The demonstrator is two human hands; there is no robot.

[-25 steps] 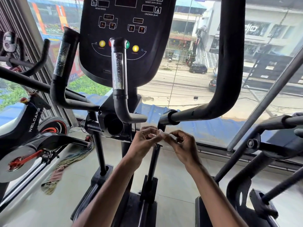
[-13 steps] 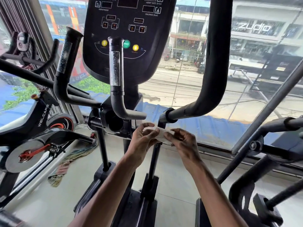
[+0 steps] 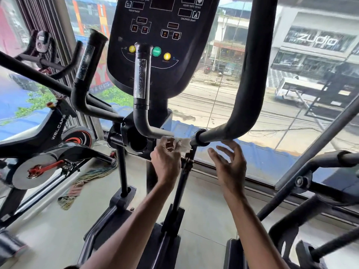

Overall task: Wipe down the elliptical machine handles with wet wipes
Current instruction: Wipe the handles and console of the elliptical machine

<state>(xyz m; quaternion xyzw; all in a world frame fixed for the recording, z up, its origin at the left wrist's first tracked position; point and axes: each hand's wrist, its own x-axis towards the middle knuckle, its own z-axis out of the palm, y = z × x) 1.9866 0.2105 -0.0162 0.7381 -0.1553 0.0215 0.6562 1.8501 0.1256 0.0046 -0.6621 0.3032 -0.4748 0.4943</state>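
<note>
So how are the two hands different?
The left hand pinches the wipe; the right hand holds nothing. The left hand's fingers are curled; the right hand's are spread. The left hand is by the short handle, the right hand under the big handle. Both are bare.

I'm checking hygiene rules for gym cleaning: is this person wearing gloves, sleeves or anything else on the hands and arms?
No. The left hand and right hand are bare: no gloves, and no rings, watch or bands show. Both forearms are uncovered down to the picture's bottom edge; no sleeve comes into view.
</note>
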